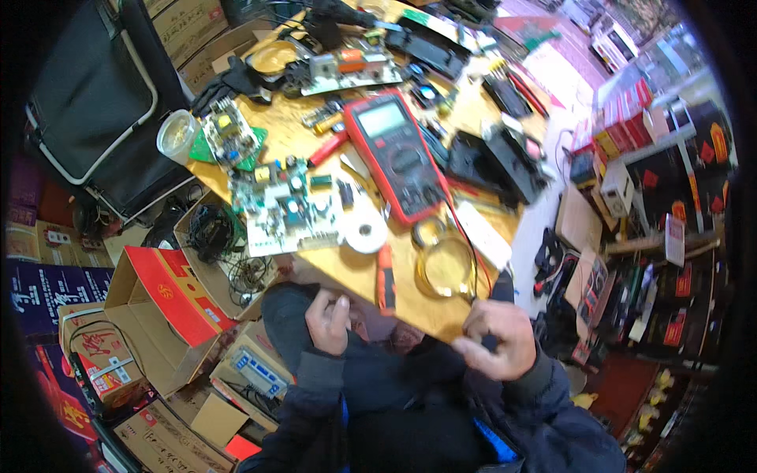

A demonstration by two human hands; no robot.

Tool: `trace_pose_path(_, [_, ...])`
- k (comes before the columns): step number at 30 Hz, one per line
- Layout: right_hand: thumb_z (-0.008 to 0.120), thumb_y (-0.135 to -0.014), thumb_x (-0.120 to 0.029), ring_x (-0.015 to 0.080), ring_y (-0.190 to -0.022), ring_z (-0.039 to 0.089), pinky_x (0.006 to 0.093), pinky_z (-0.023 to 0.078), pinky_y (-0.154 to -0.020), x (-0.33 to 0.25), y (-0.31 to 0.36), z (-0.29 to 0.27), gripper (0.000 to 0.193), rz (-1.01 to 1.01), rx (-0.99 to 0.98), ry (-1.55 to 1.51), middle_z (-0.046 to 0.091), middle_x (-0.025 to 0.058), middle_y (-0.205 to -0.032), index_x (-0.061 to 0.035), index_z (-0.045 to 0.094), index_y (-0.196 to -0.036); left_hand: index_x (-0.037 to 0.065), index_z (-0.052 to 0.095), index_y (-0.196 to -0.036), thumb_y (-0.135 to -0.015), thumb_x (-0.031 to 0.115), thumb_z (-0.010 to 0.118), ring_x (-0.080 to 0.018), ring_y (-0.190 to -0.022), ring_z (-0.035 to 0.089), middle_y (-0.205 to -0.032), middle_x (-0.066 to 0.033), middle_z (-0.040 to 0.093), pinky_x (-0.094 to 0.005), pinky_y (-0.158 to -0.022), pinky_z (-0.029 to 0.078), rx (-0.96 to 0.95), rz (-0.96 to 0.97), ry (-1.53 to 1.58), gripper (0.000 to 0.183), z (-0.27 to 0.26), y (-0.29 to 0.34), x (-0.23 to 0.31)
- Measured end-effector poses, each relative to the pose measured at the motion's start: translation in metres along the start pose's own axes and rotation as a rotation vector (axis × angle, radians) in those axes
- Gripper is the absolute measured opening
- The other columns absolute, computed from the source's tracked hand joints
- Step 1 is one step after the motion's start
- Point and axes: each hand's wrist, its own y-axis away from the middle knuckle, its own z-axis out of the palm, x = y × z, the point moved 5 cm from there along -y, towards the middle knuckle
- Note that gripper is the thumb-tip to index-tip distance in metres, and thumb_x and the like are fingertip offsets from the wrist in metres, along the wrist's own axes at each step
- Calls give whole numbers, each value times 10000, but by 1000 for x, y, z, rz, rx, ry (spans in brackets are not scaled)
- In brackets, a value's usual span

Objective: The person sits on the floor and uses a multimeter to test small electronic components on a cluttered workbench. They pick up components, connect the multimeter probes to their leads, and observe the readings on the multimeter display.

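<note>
Wooden worktop (371, 280) is lying cluttered, with open cardboard boxes (150, 303) crowding the floor to its left and stacked cartons (670, 205) standing to its right. On it, a red multimeter (392, 154) is resting mid-surface, a circuit board (288, 209) lying just left of it, and a magnifying glass (444, 264) and white tape roll (365, 232) sitting near the front edge. Left hand (327, 319) and right hand (497, 339) are curling loosely at that edge; whether either is gripping anything, I cannot tell.

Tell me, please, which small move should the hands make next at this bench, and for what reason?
Probably the right hand should reach forward to the magnifying glass, the thing nearest it. Both hands sit at the near edge of the wooden table; the left hand is curled, and whether either holds anything cannot be told. The red multimeter lies farther off.
</note>
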Motion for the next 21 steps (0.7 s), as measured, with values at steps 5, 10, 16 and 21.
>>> trace_pose_path(5, [863, -955, -75, 189, -620, 590, 348, 458, -590, -6, 65, -8, 288, 104, 114, -67, 622, 79, -721, -13, 638, -786, 3, 685, -1059, -1131, 161, 652, -75, -649, 586, -887, -71, 699, -242, -573, 457, -1, 122, 20, 176, 5, 37, 37])
trace_pose_path(10, [858, -981, -96, 103, -621, 505, 316, 408, -571, 10, 85, -28, 306, 145, 253, -6, 572, 39, -700, -11, 630, -795, 12, 668, -1110, -1101, 123, 714, -62, -717, 629, -891, -35, 697, -229, -593, 477, -3, 186, -29, 120, 17, 61, 76])
trace_pose_path(16, [855, -977, -100, 134, -667, 566, 330, 475, -628, 13, 95, -21, 250, 91, 211, 10, 619, 59, -739, -3, 675, -834, 29, 632, -1185, -1042, 124, 804, -73, -740, 615, -916, -17, 666, -235, -630, 477, 67, 266, -254, 243, 40, 55, 98])
trace_pose_path(21, [849, -995, -212, 363, -683, 629, 430, 514, -646, 18, 98, -22, 327, 70, 188, 41, 601, 195, -787, -16, 632, -848, -17, 630, -1161, -893, 169, 941, -105, -694, 524, -877, -28, 618, -295, -645, 473, 80, 246, -532, 450, 72, 33, 100])
